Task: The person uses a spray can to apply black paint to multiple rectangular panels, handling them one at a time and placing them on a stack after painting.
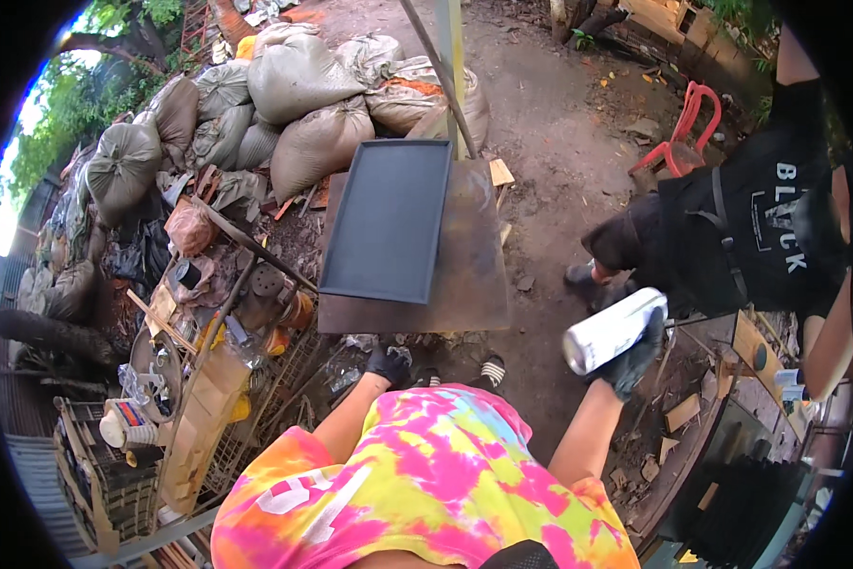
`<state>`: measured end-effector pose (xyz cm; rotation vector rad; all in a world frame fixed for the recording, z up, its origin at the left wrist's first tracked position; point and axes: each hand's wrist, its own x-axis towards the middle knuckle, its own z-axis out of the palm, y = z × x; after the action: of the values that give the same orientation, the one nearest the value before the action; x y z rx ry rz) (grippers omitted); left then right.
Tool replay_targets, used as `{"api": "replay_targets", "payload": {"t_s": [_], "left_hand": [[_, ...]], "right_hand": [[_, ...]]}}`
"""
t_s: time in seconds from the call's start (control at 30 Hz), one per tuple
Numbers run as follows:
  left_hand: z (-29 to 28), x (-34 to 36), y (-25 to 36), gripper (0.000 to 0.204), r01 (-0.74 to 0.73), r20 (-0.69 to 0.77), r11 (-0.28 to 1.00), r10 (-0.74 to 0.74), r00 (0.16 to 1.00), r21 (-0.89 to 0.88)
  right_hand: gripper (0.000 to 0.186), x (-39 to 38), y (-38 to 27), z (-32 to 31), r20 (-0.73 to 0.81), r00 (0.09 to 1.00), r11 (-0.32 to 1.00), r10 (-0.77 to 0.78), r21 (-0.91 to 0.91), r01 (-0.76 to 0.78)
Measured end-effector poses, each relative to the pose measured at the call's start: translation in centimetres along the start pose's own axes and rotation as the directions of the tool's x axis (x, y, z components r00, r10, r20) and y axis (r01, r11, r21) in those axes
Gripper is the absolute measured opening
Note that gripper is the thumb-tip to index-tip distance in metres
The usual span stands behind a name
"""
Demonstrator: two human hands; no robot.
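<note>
My right hand (pixel 633 358), in a black glove, is closed around a white spray can (pixel 609 332). The can is tilted, out to the right of my body. My left hand (pixel 387 364), also in a black glove, hangs low just past the near edge of a brown board (pixel 479 275). Something pale and crumpled shows by its fingers, and whether they grip it is unclear. A black rectangular tray with a raised rim (pixel 389 223) lies on the board, away from both hands.
Filled sacks (pixel 298 81) are piled at the far left. A slanting pole (pixel 441 71) stands behind the board. Another person in black (pixel 721 228) is at the right, near a red chair (pixel 678 133). Crates and wood scraps (pixel 213 408) crowd the left; a cluttered bench (pixel 730 474) stands lower right.
</note>
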<state>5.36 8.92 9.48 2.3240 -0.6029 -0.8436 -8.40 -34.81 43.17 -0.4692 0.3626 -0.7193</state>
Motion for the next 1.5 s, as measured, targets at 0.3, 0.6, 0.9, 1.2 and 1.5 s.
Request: {"api": "replay_targets", "payload": {"t_s": [0.3,0.6,0.9,1.2,1.5], "left_hand": [[-1.1,6.1,-3.2,0.053,0.066,0.199,-0.235,-0.602,0.773,-0.970],[2.2,6.7,-6.3,0.049,0.035,-0.013,0.052,-0.718,0.696,-0.998],[-1.7,5.6,-3.1,0.052,0.115,-0.044,0.190,-0.674,0.738,-0.975],[-2.8,3.6,-4.2,0.052,0.196,0.121,0.075,-0.560,0.820,-0.978],[-0.3,4.0,-5.9,0.051,-0.429,0.301,0.725,0.310,0.902,0.539]], "right_hand": [[0.079,0.5,3.5,-3.2,-0.054,0.927,0.757,-0.370,-0.596,0.268],[0.077,-2.3,6.1,-5.4,0.717,0.673,0.019,-0.183,-0.682,0.731],[0.067,-4.7,9.7,-5.2,0.679,0.730,0.061,-0.080,-0.728,0.683],[0.066,-6.8,14.7,-6.0,0.545,0.833,-0.055,-0.093,-0.838,0.542],[0.070,-6.5,19.7,-7.6,0.412,0.883,0.379,-0.223,-0.798,0.468]]}}
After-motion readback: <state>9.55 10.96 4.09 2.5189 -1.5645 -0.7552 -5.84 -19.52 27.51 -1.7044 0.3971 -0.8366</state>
